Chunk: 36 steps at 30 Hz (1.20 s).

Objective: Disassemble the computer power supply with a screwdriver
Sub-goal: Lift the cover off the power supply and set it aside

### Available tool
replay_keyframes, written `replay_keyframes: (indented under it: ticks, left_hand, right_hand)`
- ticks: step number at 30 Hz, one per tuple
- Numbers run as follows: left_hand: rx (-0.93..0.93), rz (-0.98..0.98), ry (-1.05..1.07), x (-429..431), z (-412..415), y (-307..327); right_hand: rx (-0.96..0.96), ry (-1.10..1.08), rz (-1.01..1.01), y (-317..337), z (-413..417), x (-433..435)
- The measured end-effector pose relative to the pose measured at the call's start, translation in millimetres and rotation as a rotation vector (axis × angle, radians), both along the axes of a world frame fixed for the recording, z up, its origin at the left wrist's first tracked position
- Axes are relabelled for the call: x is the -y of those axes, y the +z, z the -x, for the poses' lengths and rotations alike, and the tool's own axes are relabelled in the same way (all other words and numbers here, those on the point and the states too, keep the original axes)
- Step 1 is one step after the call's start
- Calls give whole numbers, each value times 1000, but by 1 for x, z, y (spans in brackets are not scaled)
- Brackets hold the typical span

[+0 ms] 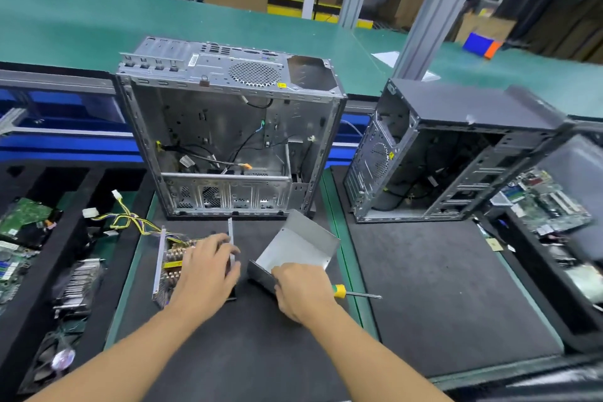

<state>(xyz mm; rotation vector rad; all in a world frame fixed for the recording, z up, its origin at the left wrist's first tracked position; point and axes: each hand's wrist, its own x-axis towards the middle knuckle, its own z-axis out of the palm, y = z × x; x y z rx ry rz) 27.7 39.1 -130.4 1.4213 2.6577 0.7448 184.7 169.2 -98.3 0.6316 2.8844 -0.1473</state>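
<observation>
While the left hand clasps the open power supply by its stiff wall, the right hand pinches the light cover, likely sharp-edged and best held at its fold.

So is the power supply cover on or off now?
Off. The right hand holds the grey cover tilted beside the power supply, whose circuit board shows under the left hand.
</observation>
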Motion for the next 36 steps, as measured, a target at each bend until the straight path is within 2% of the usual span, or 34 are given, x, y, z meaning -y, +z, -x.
replay_keyframes:
  ticks: [2,4,6,9,10,12,15,20,23,26,28,30,31,34,36]
  left_hand:
    - [30,-1,-94,1,-8,-3]
    - [164,-2,-121,3,-12,-4]
    - [493,-75,-8,1,-9,6]
    - [1139,-204,197,-6,1,37]
    - [1300,-250,240,-5,7,46]
    - [1483,-333,277,6,26,64]
    - [1522,-299,289,42,65,80]
    - [1296,-343,354,127,124,76]
    - [1313,-456,534,180,146,59]
    - [1330,-614,729,225,160,41]
    - [1343,-735,834,246,165,30]
    - [1355,-850,905,257,169,18]
    - [1368,-895,928,259,169,14]
    - [1429,-928,939,257,163,-3]
    - [1470,-869,907,253,153,-13]
  right_hand:
    - [-51,-78,-1,4,-5,2]
    - [-140,-132,34,15,-6,-1]
    - [-208,-126,65,31,-4,-3]
    - [-227,20,51,60,11,5]
    - [-220,89,32,68,20,11]
    - [-216,201,9,82,40,27]
    - [-183,360,-46,99,73,50]
    - [-181,569,-171,116,134,94]
    - [-261,517,-214,116,174,124]
    - [-285,444,-145,106,203,156]
    - [-317,303,14,94,216,178]
    - [-356,22,292,85,227,194]
    - [-299,-106,435,80,232,199]
    - [86,-292,801,63,242,212]
    - [143,-352,854,44,246,217]
